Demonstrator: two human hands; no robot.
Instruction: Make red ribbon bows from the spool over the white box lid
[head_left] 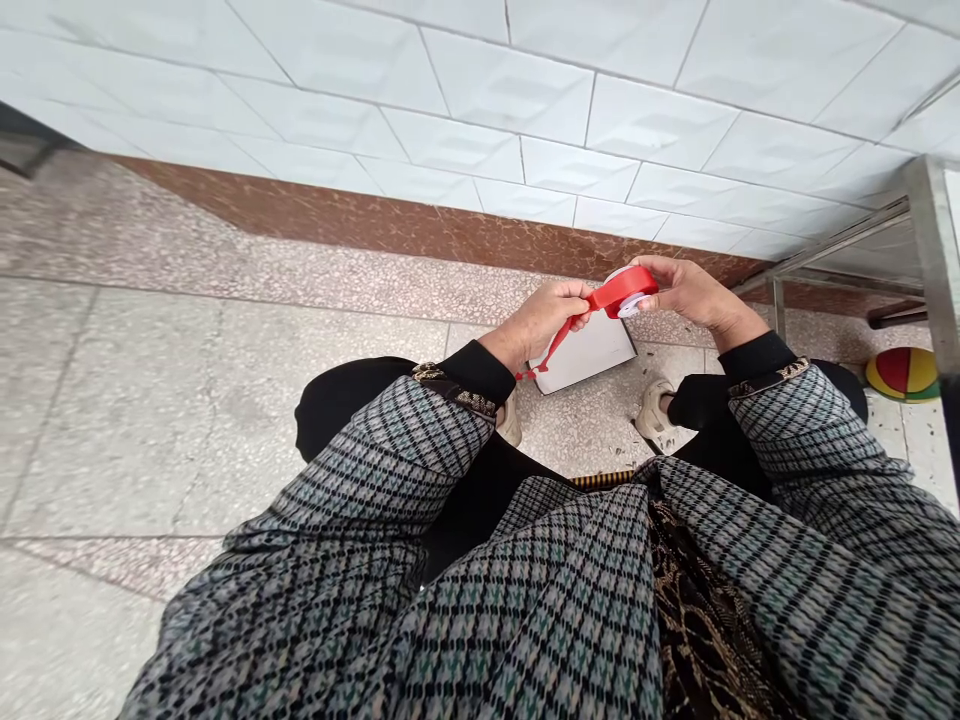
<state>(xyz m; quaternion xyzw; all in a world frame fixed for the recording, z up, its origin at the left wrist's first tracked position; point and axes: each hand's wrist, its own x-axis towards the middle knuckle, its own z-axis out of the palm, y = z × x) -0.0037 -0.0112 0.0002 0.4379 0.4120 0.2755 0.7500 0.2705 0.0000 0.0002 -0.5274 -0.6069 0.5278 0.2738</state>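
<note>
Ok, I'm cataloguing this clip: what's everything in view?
Wall: 1, white, top
Skirting: 1, brown, wall base
Floor: 1, speckled grey, below
Metal frame: 1, grey, right edge
Unclear object: 1, dark, left edge
Ball: 1, red-yellow-green, right
Board or box: 1, white, floor
Scraps: several, dark, floor
Ribbon roll: 1, red, right of centre
Coat: 1, checked grey, foreground
Trousers: 1, black, under coat
Shoes: 2, pale, floor
Left hand: 1, bare, pinching ribbon
Right hand: 1, bare, holding roll

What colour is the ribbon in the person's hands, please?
The ribbon is red, seen best in the head view.
</note>
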